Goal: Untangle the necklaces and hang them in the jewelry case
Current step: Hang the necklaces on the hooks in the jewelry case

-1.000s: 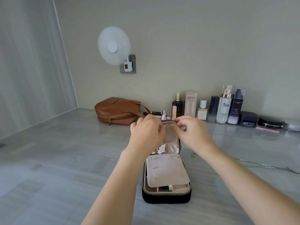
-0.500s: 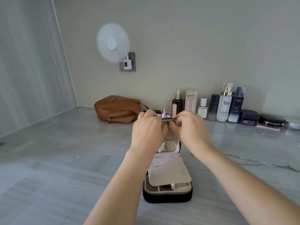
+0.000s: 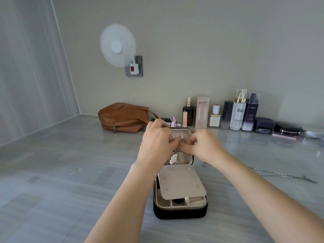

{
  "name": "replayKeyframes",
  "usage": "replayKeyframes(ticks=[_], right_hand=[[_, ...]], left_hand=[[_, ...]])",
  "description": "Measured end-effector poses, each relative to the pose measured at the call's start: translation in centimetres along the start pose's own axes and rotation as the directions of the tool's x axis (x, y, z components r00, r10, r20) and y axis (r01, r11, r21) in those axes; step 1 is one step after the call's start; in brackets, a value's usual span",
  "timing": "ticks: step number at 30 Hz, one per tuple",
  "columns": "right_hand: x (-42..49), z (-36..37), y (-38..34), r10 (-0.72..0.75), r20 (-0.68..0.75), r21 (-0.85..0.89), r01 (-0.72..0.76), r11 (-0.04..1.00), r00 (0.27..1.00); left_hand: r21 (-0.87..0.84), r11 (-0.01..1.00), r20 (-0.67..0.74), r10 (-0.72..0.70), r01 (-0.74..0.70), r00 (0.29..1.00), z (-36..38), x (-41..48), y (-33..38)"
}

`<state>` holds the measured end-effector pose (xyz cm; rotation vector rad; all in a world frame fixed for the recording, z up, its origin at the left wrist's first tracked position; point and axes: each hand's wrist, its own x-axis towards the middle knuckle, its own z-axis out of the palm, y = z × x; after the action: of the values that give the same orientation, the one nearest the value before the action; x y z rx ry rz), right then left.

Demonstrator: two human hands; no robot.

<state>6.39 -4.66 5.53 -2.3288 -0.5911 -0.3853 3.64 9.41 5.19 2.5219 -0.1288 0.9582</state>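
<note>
A black zip jewelry case (image 3: pixel 180 212) with a pale pink lining lies open in front of me, its lid (image 3: pixel 182 133) standing upright at the back. A pink flap (image 3: pixel 182 183) lies over the lower tray. A thin necklace (image 3: pixel 184 146) with a white cloud-shaped pendant (image 3: pixel 174 158) hangs inside the lid. My left hand (image 3: pixel 157 142) and my right hand (image 3: pixel 204 144) meet in front of the lid, fingers pinched on the chain. A second silver chain (image 3: pixel 280 175) lies loose on the counter to the right.
A brown leather bag (image 3: pixel 121 118) sits at the back left. Several cosmetic bottles (image 3: pixel 238 113) and jars (image 3: pixel 287 129) line the back wall to the right. A small white fan (image 3: pixel 118 45) is plugged into a wall socket. The grey marble counter (image 3: pixel 61 172) spreads left.
Both hands have dropped from the lid's top edge to its middle, uncovering the hooks at the top. The pendant hangs a little lower and more in view.
</note>
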Motion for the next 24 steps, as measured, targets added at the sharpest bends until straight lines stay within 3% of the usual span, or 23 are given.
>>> replayKeyframes(ticks=[8,12,15,19,21,24], right_hand=[[-0.2,-1.4,0.1,0.012,0.121,-0.030,-0.009,1.000,0.993],[0.0,-3.7,0.5,0.116,0.259,-0.009,-0.117,0.993,0.959],[0.1,-6.8,2.3,0.287,0.375,-0.269,-0.193,0.944,0.882],[-0.6,-8.6,5.4,0.592,0.356,-0.633,-0.280,0.722,0.723],[-0.9,-8.8,6.6,0.643,0.363,-0.664,-0.296,0.686,0.674],[-1.2,-9.0,7.6,0.649,0.371,-0.644,-0.319,0.695,0.664]], left_hand=[[-0.045,0.998,0.082,-0.030,0.034,0.996,0.0,-0.1,-0.1],[-0.099,0.994,0.130,-0.039,0.052,0.991,-0.4,-0.1,0.0],[-0.131,0.990,0.117,-0.032,0.047,0.993,-0.8,-0.2,0.3],[-0.084,0.996,0.126,-0.019,0.029,0.992,-0.5,-0.2,0.8],[-0.072,0.997,0.118,-0.016,0.025,0.993,-0.3,-0.2,1.1],[-0.062,0.997,0.074,-0.037,0.042,0.997,-0.3,-0.3,1.4]])
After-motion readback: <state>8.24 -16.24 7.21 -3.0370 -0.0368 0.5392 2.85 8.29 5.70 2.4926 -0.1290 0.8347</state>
